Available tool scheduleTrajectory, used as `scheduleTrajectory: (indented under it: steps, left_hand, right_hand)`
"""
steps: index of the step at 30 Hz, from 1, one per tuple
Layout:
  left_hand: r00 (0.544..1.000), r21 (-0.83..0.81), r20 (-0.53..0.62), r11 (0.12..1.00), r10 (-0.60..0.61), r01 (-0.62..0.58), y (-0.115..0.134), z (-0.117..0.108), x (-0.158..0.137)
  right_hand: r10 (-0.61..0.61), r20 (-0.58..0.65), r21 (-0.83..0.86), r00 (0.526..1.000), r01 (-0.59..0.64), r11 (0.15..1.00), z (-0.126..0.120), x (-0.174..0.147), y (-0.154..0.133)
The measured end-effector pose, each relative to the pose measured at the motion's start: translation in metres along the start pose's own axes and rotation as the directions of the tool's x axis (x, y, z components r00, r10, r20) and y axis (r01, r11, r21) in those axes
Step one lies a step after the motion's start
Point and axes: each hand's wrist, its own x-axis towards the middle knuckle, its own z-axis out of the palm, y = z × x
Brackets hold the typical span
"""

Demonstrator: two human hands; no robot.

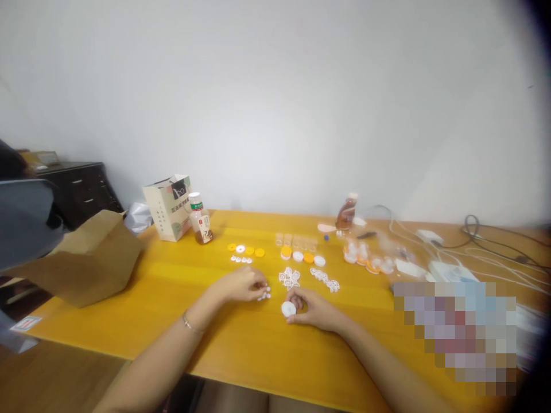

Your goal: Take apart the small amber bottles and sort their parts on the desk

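Observation:
My right hand (312, 310) is closed round the edge of a white round cap (288, 310), its flat face turned toward me. To its left, my left hand (247, 284) rests low over the table, fingers curled together beside a small cluster of white pieces (264, 296). Whatever its fingertips pinch is too small to make out. Beyond my hands lie two groups of white openwork gear-like pieces (289, 277). A row of yellow and white caps (308, 258) sits behind them, with clear cups (297, 241) farther back. Flat yellow and white discs (249, 251) line up above small white rings (241, 260).
A brown paper bag (99, 258) stands on the left of the yellow table (232, 350). Near the wall are a printed carton (167, 209), a drink bottle (200, 221) and a dark brown bottle (346, 212). Cables (495, 252), bagged caps (365, 255) and a blurred-out area occupy the right.

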Motion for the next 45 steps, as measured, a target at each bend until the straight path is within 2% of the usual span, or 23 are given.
scheduleTrajectory:
  steps: [10,15,20,24,28,36,41,45]
  left_hand:
    - [0.984,-0.017,-0.071,0.986,0.165,-0.166,0.029,0.016,0.012]
    - [0.967,-0.035,-0.077,0.969,0.242,-0.245,0.032,0.024,0.013]
    - [0.984,-0.020,-0.063,0.986,0.167,-0.168,0.030,0.026,0.013]
    - [0.993,-0.074,-0.048,0.991,0.106,-0.109,0.034,0.028,0.015]
    - [0.999,-0.167,-0.037,0.986,-0.006,0.000,0.036,0.034,0.018]
    - [0.982,-0.228,0.040,0.955,-0.187,0.191,0.034,0.041,0.023]
    - [0.978,-0.139,0.035,0.969,-0.204,0.206,0.037,0.044,0.023]
    - [0.988,0.044,0.003,0.987,-0.153,0.153,0.047,0.042,0.022]
  right_hand:
    - [0.013,-0.040,0.015,0.999,-0.012,1.000,0.005,0.003,0.002]
    - [-0.054,-0.012,-0.038,0.998,0.054,0.998,0.000,-0.001,-0.003]
    - [-0.110,0.023,-0.077,0.994,0.112,0.991,-0.002,-0.003,-0.005]
    - [-0.075,-0.033,-0.024,0.997,0.074,0.997,0.003,-0.001,-0.002]
    - [-0.018,-0.043,0.004,0.999,0.018,1.000,0.006,0.000,-0.002]
    - [-0.002,-0.057,-0.011,0.998,0.001,1.000,0.007,0.002,-0.002]
    - [-0.017,-0.078,-0.031,0.997,0.015,0.999,0.010,0.003,0.002]
    - [-0.021,-0.078,-0.032,0.997,0.018,0.999,0.011,0.004,0.004]
